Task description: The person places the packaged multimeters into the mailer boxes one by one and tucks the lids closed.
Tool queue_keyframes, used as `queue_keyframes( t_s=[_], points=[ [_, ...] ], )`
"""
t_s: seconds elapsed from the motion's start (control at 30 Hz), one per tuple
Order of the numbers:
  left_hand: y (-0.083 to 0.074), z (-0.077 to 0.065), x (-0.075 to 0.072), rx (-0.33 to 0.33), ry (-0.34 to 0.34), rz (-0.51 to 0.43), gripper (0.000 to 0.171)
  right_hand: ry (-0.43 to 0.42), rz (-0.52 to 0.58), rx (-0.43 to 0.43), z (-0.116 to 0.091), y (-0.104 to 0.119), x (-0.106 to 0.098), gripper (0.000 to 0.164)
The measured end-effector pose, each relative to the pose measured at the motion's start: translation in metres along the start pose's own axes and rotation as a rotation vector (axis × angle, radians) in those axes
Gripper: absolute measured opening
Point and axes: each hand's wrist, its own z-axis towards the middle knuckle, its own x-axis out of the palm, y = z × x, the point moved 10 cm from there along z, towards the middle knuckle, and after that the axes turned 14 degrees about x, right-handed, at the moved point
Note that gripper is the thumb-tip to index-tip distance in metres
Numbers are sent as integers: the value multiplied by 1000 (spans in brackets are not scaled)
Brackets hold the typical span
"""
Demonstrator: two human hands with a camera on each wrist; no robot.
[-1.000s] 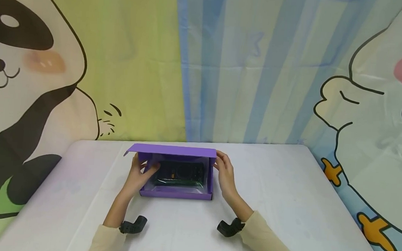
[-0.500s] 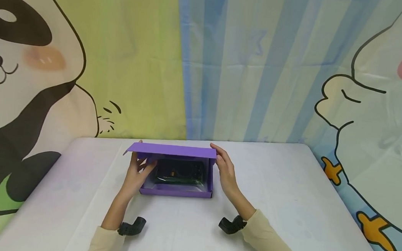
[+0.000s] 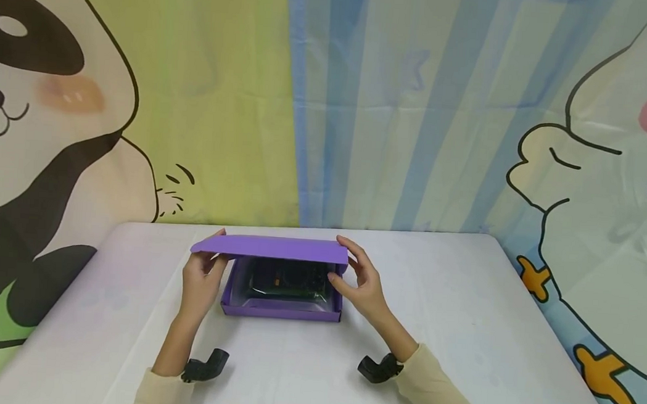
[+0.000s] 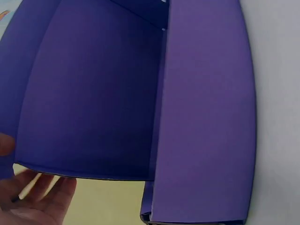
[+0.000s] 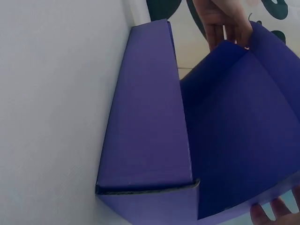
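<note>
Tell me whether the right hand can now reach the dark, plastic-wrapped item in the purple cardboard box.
Likely yes: the raised purple cardboard lid leaves the front open, and the right hand has its thumb near the dark item.

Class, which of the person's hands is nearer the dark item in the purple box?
Right. The right hand touches the lid, its thumb close to the right end of the dark item; the left hand grips the lid's left corner, farther away.

Place: curtained tabletop set-up, room type unclear
Backdrop: yellow-and-blue cartoon curtain [image 3: 382, 156] along the far side
Left print: panda [image 3: 99, 46]
Right print: pale figure [image 3: 610, 244]
Surface: white table [image 3: 450, 315]
</note>
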Motion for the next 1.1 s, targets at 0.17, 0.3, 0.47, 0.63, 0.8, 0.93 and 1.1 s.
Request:
queue_keyframes(
  t_s=[0.17, 0.3, 0.47, 0.63, 0.8, 0.93, 1.1],
  points=[
    [15, -5, -3, -209, 20, -134, 48, -92, -63, -26, 0, 11, -3, 53],
    [18, -6, -8, -270, -4, -218, 61, -86, -115, -38, 1, 14, -2, 53],
    [12, -6, -14, -201, 8, -172, 62, -60, -176, -43, 0, 14, -3, 54],
    [-1, -4, -8, -74, 122, -77, 61, -12, -177, -37, -2, 13, -4, 53],
    [-8, -9, -3, 4, 223, -38, 72, 34, -139, 2, -6, 9, -3, 44],
    [-13, -13, -2, 31, 278, 24, 74, 51, -130, 41, -9, 6, -3, 43],
    [-29, -11, -5, 20, 261, 54, 52, 97, -130, 104, -11, 3, 0, 50]
  ],
)
